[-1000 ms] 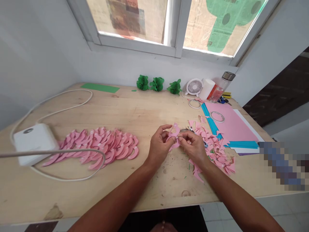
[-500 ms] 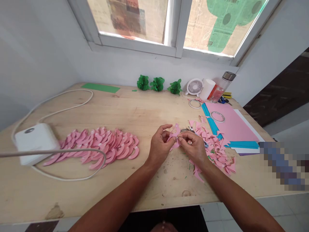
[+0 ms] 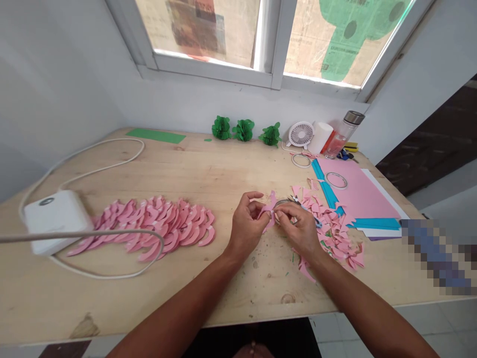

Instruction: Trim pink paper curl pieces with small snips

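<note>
Between my hands is a small curved pink paper piece (image 3: 271,203), held up just over the table. My left hand (image 3: 249,221) pinches it from the left with thumb and fingers. On its right edge the thumb and fingertips of my right hand (image 3: 298,226) are pressed together; whether they grip the paper or something tiny on it is hard to tell. A tape roll (image 3: 280,205) lies partly hidden behind my right hand. Pink paper scraps (image 3: 335,223) are heaped beside that hand. Overlapping pink paper curves (image 3: 164,223) lie in rows to the left.
A white power box (image 3: 55,221) with a looping cable stands at the left. Along the wall are green paper shapes (image 3: 244,130), a small fan (image 3: 301,134) and a glass bottle (image 3: 343,136). Stacked coloured sheets (image 3: 361,194) with a tape ring (image 3: 336,180) lie at right.
The pink paper piece has turned slightly between my fingers and looks narrower. My right hand has shifted very little; my left hand stays almost in place.
</note>
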`<state>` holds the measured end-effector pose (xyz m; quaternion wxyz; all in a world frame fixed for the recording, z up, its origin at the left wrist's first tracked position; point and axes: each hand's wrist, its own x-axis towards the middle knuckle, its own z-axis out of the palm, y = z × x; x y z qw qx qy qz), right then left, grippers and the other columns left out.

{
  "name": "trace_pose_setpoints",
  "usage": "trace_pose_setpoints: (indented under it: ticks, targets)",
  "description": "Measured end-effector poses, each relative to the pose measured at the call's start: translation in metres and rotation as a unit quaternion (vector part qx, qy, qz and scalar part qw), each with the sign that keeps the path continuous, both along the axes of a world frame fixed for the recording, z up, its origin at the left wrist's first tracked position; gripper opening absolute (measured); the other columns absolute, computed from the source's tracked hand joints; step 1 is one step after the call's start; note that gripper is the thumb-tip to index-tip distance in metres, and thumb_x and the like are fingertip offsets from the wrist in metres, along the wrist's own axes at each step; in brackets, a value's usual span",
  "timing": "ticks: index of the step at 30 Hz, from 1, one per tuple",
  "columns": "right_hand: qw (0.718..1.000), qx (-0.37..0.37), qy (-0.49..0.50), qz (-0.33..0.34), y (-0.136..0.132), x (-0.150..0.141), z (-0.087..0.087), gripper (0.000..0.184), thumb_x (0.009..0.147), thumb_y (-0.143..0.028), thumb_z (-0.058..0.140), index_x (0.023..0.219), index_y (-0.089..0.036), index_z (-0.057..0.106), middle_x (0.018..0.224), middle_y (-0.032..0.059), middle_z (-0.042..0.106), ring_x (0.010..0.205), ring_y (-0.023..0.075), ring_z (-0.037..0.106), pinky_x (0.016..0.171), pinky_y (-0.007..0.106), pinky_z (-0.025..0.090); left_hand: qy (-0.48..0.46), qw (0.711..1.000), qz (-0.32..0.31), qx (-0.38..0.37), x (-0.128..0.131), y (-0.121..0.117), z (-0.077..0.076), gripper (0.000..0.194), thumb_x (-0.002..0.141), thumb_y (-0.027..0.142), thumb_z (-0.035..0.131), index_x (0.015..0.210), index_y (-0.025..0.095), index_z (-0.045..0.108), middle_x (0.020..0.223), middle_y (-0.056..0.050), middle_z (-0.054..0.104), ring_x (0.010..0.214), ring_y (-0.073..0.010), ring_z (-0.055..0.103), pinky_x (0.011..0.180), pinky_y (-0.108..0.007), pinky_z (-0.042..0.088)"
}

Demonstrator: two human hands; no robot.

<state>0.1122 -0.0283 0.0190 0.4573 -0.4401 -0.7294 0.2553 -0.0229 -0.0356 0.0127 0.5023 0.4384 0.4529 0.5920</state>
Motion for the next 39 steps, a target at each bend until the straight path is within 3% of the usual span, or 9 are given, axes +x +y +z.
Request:
trace_pose_setpoints:
  ticks: [28,33,39]
  targets:
    - [0.999,-0.018,-0.022,-0.015,0.0013,0.0021,0.0018,0.02,0.08,-0.02,0.05,0.084,-0.018,0.069,0.081,0.0057,0.067,0.068,0.0148,0.058,0.058,0.025,0.042,-0.024,1.0,-0.011,-0.004,0.0006,0.0009,-0.0011,0.039,0.063,0.018,0.065,0.097,0.018,0.048,0.068,0.003,0.059,0.06,-0.0101,0.056,0.057,-0.02,0.042]
    - [0.999,-0.043,0.004,-0.029,0.0048,0.0049,0.0,0.02,0.08,-0.024,0.05,0.084,-0.019,0.068,0.082,0.0053,0.068,0.071,0.0158,0.058,0.062,0.026,0.043,-0.04,0.999,-0.026,-0.01,0.0008,0.0,0.0005,0.039,0.063,0.018,0.066,0.098,0.018,0.049,0.072,0.001,0.061,0.063,-0.0112,0.057,0.058,-0.021,0.044]
    - [0.987,-0.135,0.082,0.013,0.0052,0.0051,-0.0059,0.023,0.081,-0.032,0.051,0.086,-0.017,0.067,0.078,0.0049,0.065,0.068,0.0156,0.058,0.058,0.025,0.045,-0.045,0.998,-0.039,-0.014,0.0002,0.0004,0.0019,0.039,0.063,0.02,0.066,0.098,0.017,0.05,0.074,-0.001,0.062,0.063,-0.0123,0.058,0.059,-0.023,0.046]
